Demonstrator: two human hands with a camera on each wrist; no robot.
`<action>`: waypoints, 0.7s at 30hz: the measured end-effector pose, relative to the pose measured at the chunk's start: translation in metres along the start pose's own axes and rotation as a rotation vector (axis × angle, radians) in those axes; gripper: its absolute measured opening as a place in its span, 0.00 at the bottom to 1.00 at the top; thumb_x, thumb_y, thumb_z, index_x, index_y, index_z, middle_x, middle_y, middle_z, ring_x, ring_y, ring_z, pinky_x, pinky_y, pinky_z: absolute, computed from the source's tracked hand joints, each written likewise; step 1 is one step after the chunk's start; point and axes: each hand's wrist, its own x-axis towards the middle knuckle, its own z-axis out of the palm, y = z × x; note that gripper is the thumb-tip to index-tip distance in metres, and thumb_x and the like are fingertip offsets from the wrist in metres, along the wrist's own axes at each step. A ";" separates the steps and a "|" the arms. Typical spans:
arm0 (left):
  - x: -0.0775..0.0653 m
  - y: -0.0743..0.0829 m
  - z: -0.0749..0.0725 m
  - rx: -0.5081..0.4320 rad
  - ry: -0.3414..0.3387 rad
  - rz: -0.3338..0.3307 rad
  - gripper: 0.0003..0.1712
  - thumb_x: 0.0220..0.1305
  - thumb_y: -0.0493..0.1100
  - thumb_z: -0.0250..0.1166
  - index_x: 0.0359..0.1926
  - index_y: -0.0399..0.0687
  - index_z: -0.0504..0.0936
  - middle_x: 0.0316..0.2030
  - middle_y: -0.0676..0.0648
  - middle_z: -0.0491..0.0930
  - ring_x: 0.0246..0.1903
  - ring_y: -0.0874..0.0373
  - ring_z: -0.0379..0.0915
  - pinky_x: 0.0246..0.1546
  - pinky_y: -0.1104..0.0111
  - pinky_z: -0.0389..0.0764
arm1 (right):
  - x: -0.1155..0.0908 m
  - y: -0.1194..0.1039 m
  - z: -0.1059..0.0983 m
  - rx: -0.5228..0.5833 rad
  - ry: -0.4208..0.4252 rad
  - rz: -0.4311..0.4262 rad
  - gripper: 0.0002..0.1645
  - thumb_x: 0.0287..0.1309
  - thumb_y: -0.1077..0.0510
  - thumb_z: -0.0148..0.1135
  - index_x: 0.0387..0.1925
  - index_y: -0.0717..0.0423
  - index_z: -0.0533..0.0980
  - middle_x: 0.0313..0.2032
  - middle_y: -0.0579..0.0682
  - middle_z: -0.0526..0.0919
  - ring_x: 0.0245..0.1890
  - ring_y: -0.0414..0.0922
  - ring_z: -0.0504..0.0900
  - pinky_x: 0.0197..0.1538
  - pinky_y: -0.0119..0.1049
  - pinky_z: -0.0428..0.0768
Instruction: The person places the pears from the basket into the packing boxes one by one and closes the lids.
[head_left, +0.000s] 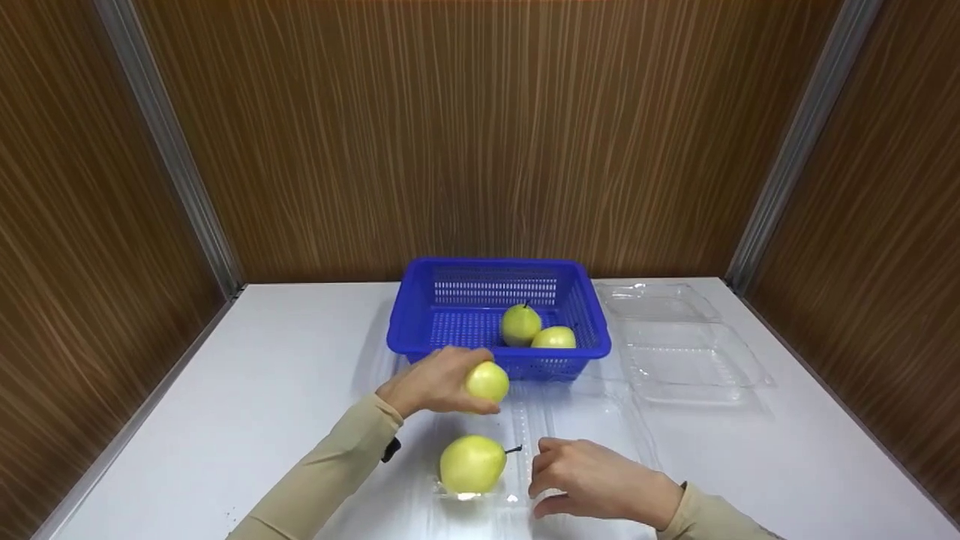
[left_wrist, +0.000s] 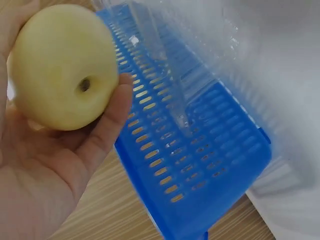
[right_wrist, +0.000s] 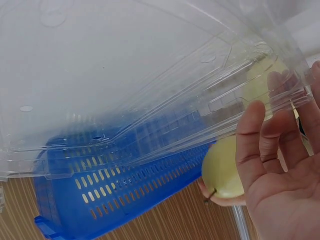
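Observation:
My left hand (head_left: 442,381) grips a yellow-green pear (head_left: 487,381) just in front of the blue basket, thumb and fingers round its sides. In the left wrist view, the dimpled end of that pear (left_wrist: 60,70) faces the camera. Below it a second pear (head_left: 472,465), its stem pointing right, sits in the left part of an open clear plastic container (head_left: 600,409). My right hand (head_left: 596,480) is beside that pear, fingers loosely bent and thumb apart. In the right wrist view its fingertips (right_wrist: 252,111) are right at the container's clear wall, with nothing visible in the palm.
A blue slotted basket (head_left: 495,352) stands at the back middle, with two pears (head_left: 520,325) in its right side. More clear plastic containers (head_left: 690,360) lie at the back right. Wood-patterned panels (head_left: 480,135) enclose the white table (head_left: 300,345) at the back and sides.

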 end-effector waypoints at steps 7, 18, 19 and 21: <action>-0.005 -0.006 0.017 0.030 -0.101 -0.028 0.25 0.41 0.63 0.67 0.38 0.58 0.72 0.26 0.57 0.72 0.25 0.62 0.69 0.22 0.71 0.70 | 0.001 0.000 0.000 0.001 -0.003 -0.012 0.06 0.47 0.48 0.66 0.26 0.44 0.81 0.25 0.34 0.77 0.26 0.33 0.63 0.29 0.19 0.62; -0.003 0.001 0.032 0.138 -0.139 -0.079 0.28 0.42 0.65 0.65 0.41 0.57 0.72 0.31 0.54 0.70 0.29 0.60 0.68 0.24 0.70 0.70 | 0.001 -0.001 -0.001 -0.011 -0.040 0.001 0.07 0.48 0.47 0.64 0.26 0.43 0.80 0.25 0.34 0.77 0.26 0.33 0.63 0.29 0.19 0.62; -0.003 0.001 0.032 0.144 -0.141 -0.076 0.28 0.42 0.65 0.65 0.41 0.57 0.72 0.31 0.54 0.70 0.29 0.60 0.68 0.25 0.70 0.70 | 0.001 -0.001 -0.001 -0.018 -0.036 -0.003 0.06 0.48 0.47 0.64 0.25 0.43 0.80 0.25 0.34 0.77 0.26 0.33 0.63 0.29 0.19 0.62; -0.003 0.001 0.033 0.151 -0.140 -0.073 0.28 0.42 0.65 0.65 0.40 0.57 0.72 0.30 0.55 0.70 0.29 0.60 0.68 0.25 0.70 0.70 | 0.002 -0.001 -0.002 -0.030 -0.027 -0.011 0.06 0.47 0.47 0.65 0.25 0.43 0.80 0.24 0.34 0.76 0.26 0.33 0.63 0.29 0.19 0.62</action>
